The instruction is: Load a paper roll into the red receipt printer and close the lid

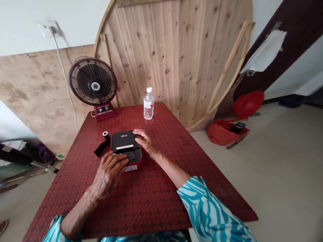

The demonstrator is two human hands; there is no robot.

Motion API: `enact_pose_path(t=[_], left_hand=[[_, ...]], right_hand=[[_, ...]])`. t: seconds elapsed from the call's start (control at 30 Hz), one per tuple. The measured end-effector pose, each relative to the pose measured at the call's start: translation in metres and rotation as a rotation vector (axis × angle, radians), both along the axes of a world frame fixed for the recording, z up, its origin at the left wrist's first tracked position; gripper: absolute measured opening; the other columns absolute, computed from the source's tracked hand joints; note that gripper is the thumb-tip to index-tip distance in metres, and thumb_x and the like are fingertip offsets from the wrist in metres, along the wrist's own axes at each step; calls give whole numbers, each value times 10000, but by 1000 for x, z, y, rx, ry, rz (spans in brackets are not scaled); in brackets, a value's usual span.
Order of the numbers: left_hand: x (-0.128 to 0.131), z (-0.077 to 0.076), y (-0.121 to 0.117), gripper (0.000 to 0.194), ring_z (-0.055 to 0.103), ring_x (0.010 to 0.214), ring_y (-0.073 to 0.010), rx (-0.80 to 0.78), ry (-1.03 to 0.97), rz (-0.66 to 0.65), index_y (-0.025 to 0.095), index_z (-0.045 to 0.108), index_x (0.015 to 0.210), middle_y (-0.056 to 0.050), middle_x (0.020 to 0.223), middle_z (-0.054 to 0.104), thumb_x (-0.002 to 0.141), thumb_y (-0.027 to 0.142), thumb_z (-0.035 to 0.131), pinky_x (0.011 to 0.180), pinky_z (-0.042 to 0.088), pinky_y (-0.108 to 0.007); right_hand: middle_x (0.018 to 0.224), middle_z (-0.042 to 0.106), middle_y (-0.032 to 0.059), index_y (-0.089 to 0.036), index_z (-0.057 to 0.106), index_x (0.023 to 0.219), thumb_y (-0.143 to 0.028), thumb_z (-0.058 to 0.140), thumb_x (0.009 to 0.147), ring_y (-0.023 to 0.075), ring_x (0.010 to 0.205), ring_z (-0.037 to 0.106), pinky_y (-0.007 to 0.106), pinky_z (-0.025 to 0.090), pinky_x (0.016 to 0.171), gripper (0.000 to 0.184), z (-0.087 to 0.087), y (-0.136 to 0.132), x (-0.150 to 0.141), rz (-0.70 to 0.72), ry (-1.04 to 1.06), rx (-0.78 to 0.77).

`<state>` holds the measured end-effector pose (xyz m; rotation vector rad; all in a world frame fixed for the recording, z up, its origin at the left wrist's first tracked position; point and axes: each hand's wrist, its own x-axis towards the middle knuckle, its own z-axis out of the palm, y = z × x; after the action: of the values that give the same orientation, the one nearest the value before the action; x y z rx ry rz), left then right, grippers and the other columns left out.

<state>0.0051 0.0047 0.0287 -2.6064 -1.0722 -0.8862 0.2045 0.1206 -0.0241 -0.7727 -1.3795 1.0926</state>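
Observation:
A small black and red device point(125, 144) with a white label strip lies on the red patterned table point(161, 195). My left hand point(111, 169) rests on its near left corner, fingers curled over the edge. My right hand point(144, 139) lies on its far right edge, fingers stretched over the black lid. Just left of the device sits a small black roll point(106, 135) with a black strip trailing from it. Both sleeves are teal and white striped.
A red table fan point(94, 85) stands at the table's far left, its cord running up to a wall socket point(49, 28). A clear water bottle point(148, 104) stands at the far edge. A round wooden board point(176, 53) leans behind. Red plastic containers point(227, 131) lie on the floor right.

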Motion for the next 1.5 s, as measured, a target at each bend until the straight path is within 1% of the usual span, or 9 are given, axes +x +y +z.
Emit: enact_pose_path(t=[0.2,0.63,0.83,0.93,1.03,1.1,1.2,1.33,1.5], left_hand=[[-23,-2,11,294,582,1100,-244,-7,-97,213,167,574,1209,-149,1243,621,941,243,480,922,427,-402],[-30,-14,15,323,564,1170,-264,41,36,194,173,573,1233,-121,1215,662,942,231,449,995,367,-439],[-25,-13,-5,467,543,1189,-300,84,-183,180,214,519,1322,-157,1318,567,861,207,592,967,421,-458],[-4,-9,-32,521,565,1149,-285,36,-171,11,242,531,1303,-127,1259,599,805,145,648,963,430,-445],[17,-7,-50,419,565,1148,-279,-72,-49,-201,224,564,1241,-112,1187,631,834,131,599,953,431,-436],[21,-7,-51,377,568,1137,-266,-102,-51,-193,214,576,1214,-111,1183,628,848,125,580,945,434,-417],[5,-7,-42,360,590,1083,-225,-95,-229,2,227,593,1186,-91,1172,627,843,117,597,917,454,-359],[-28,-4,-17,259,595,1068,-210,-153,-551,319,230,631,1138,-66,1117,649,884,234,576,944,444,-350],[-35,-12,12,293,596,1091,-230,-351,-811,342,206,668,1080,-78,1115,666,857,386,609,973,443,-372]], right_hand=[[1269,553,25,-284,675,1014,-354,597,767,207,1229,485,388,367,1069,269,-4,-1,-1,-11,-6,-24],[1281,574,24,-278,655,1070,-377,589,781,212,1240,491,402,344,1099,313,-13,4,-1,-12,-37,-23],[1196,657,9,-263,621,1109,-461,583,801,201,1154,563,437,375,1070,368,17,27,27,145,43,-136],[1187,656,1,-264,592,1146,-477,562,831,196,1114,586,445,387,1049,382,43,38,45,123,62,-139],[1177,654,-14,-262,570,1166,-482,521,867,177,1123,581,422,391,1043,374,66,42,57,102,96,-114],[1187,648,-21,-269,560,1179,-473,503,882,171,1132,578,417,398,1031,364,71,40,62,98,119,-93],[1165,666,-17,-278,585,1145,-463,535,856,170,1083,611,402,428,987,346,56,32,60,66,143,-111],[1076,704,28,-264,631,1062,-494,593,780,190,993,649,369,477,890,365,4,27,35,-86,166,-245],[1064,705,53,-240,637,1050,-491,584,757,194,930,658,355,504,841,389,-39,22,2,-193,186,-265]])
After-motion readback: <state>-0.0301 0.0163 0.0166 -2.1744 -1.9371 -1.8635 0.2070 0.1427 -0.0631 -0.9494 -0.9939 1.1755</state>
